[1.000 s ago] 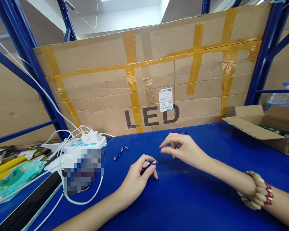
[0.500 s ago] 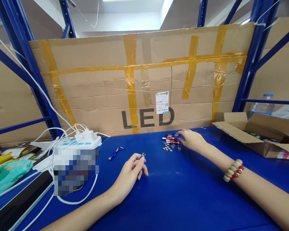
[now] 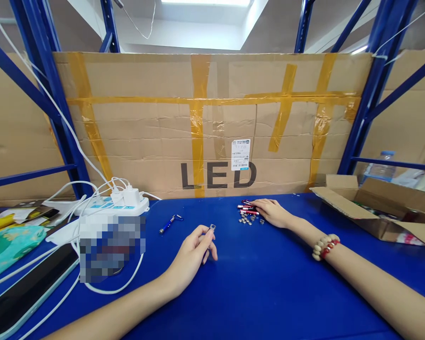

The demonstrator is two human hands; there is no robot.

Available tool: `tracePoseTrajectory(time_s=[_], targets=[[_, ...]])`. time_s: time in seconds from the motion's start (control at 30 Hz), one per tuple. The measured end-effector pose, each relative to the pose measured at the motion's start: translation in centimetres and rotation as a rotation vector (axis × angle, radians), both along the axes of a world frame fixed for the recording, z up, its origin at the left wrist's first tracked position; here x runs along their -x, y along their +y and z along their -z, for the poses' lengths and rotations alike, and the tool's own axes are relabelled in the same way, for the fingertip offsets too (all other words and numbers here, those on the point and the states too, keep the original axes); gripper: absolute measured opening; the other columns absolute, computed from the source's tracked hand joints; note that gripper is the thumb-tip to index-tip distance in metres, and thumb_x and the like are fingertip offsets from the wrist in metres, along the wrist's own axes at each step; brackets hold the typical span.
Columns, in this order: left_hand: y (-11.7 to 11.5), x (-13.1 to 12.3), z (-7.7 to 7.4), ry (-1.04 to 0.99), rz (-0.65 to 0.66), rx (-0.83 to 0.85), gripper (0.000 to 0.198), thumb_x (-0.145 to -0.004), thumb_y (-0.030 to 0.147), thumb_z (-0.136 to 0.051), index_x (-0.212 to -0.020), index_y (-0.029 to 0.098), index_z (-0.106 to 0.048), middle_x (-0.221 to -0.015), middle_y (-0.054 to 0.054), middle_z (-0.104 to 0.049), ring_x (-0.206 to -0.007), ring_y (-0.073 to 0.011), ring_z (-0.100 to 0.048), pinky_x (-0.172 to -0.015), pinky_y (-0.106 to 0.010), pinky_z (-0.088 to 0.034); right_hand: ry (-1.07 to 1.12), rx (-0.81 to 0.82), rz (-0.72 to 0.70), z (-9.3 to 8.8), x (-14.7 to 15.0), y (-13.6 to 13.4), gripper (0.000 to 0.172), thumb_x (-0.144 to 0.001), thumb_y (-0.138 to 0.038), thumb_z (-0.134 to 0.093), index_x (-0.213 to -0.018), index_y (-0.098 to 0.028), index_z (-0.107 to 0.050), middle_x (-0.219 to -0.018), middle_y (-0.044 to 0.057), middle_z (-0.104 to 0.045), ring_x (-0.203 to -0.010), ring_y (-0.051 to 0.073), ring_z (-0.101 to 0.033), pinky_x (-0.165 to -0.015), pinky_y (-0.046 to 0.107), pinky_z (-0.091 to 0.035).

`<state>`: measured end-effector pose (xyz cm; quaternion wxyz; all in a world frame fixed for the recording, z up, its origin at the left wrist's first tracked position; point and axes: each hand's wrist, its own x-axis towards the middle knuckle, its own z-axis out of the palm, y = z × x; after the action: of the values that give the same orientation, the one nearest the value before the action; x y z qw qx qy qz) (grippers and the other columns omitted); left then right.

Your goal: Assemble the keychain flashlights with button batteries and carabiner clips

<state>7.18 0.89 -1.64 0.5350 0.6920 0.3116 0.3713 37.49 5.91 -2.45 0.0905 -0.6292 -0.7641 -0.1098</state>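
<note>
My left hand [image 3: 194,248] is closed in a pinch, holding a small silver metal piece [image 3: 212,227] between thumb and forefinger above the blue tabletop. My right hand [image 3: 272,212] lies palm down at the far side, with its fingers stretched over several slim red pen-shaped tubes [image 3: 248,212]. The fingertips hide part of these tubes. Just in front of them several small round silver pieces [image 3: 247,219] are scattered. A blue pen-shaped tube [image 3: 167,225] with a small clip at its end rests to the left, apart from both hands.
On the left are a white power strip [image 3: 140,206] with plugs and cables, a blurred-out object [image 3: 111,250] and a dark phone-like slab [image 3: 31,288]. An open cardboard box [image 3: 368,212] stands at right. A tall cardboard sheet [image 3: 145,141] closes off the back.
My right hand has moved left and slightly nearer, over the red tubes. The left hand keeps its pinch on the silver piece, which shows more clearly now. The camera view has shifted a little.
</note>
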Motion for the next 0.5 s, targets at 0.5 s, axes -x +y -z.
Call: tracePoseTrajectory(time_s=[0.5], targets=[[-0.02, -0.22, -0.59, -0.005, -0.060, 0.002, 0.040, -0.078, 0.059, -0.046, -0.078, 0.019, -0.045, -0.051, 0.004, -0.054, -0.041, -0.0092, -0.035, -0.043, -0.023, -0.022, -0.007, -0.060, 0.061, -0.65, 0.11, -0.12, 0.036, -0.086, -0.017, -0.040, -0.114, -0.022, -0.062, -0.109, 0.010, -0.065, -0.106, 0.026, -0.055, -0.087, 0.041, -0.040]])
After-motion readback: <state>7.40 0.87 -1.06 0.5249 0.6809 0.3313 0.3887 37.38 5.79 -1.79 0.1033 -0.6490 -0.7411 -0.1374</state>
